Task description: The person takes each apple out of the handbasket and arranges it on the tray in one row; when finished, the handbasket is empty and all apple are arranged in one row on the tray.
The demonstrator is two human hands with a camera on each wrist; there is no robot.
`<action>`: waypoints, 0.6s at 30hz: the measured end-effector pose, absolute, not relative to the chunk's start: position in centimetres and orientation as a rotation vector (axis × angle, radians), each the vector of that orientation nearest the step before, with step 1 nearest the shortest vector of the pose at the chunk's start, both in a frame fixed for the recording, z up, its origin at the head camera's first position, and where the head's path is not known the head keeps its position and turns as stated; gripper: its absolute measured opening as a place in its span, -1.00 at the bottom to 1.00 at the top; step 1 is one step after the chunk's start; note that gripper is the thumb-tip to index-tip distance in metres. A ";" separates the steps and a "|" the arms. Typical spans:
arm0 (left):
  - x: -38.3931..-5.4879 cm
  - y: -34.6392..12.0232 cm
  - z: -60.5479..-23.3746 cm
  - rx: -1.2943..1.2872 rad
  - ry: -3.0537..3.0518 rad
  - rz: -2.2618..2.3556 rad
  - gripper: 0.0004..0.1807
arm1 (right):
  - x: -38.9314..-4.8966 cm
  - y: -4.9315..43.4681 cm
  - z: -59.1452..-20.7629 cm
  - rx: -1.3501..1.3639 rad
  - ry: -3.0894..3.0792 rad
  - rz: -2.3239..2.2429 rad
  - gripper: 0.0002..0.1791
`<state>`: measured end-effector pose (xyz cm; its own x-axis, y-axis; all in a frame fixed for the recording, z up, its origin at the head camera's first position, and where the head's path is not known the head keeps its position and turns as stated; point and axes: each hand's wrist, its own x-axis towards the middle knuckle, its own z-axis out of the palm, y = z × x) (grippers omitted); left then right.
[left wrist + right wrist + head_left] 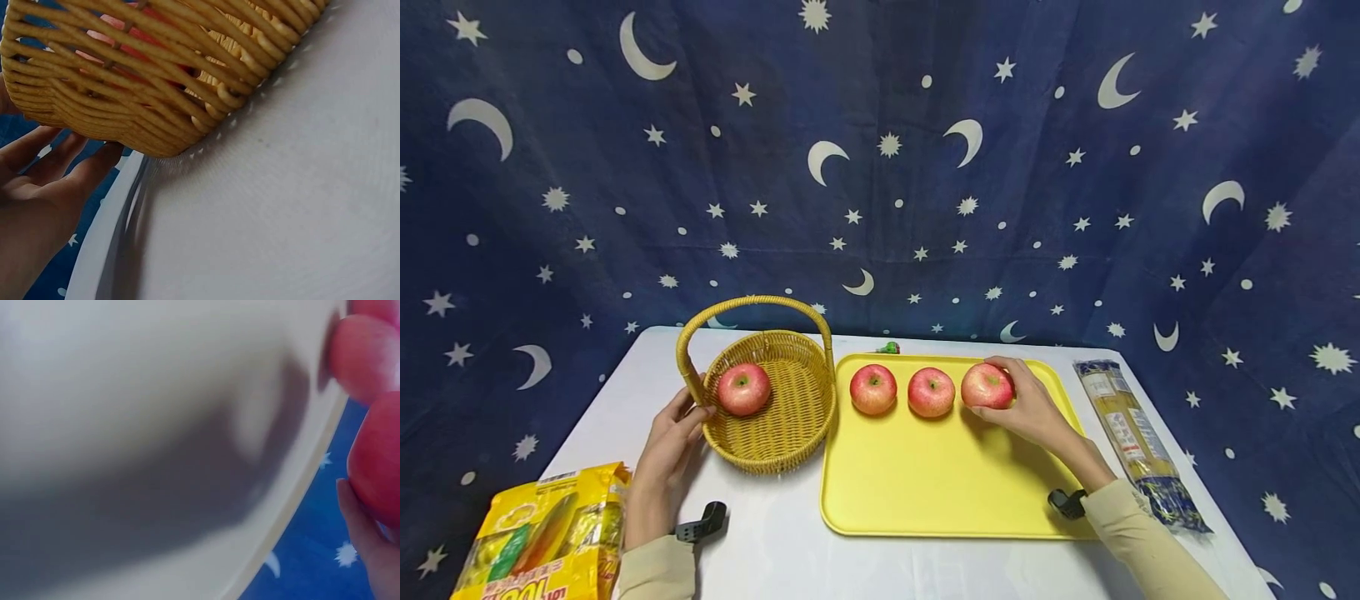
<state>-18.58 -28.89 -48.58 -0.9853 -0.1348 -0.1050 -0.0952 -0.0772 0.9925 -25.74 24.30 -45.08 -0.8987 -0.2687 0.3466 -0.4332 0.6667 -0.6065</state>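
My right hand (1037,412) grips a red apple (985,386) over the right part of the yellow tray (917,492), thumb at the near side. In the right wrist view this apple (381,459) stands apart from the tray surface, which carries a dark shadow. Two more apples sit left of it on the tray, a middle one (931,392) and a left one (873,389). My left hand (670,442) holds the wicker basket (775,461) at its left rim, by the handle's foot, thumb over the edge. Inside the basket lies one apple (744,389).
A yellow snack bag (550,533) lies at the front left of the white table (760,533). Along the right edge is a clear package of pale sticks (1123,425). Behind the tray sits a small green item (891,347). A blue star-and-moon cloth (880,208) hangs behind.
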 end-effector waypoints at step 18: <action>-18.4 -29.0 -48.4 0.277 -2.199 -2.231 -0.20 | -27.1 25.1 -47.7 0.583 -2.761 1.005 -0.17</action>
<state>-18.43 -28.99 -48.38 -0.9844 -0.1212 -0.1273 -0.1255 -0.0223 0.9918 -27.09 25.10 -47.66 -0.9141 -0.3079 0.2639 -0.4054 0.7009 -0.5868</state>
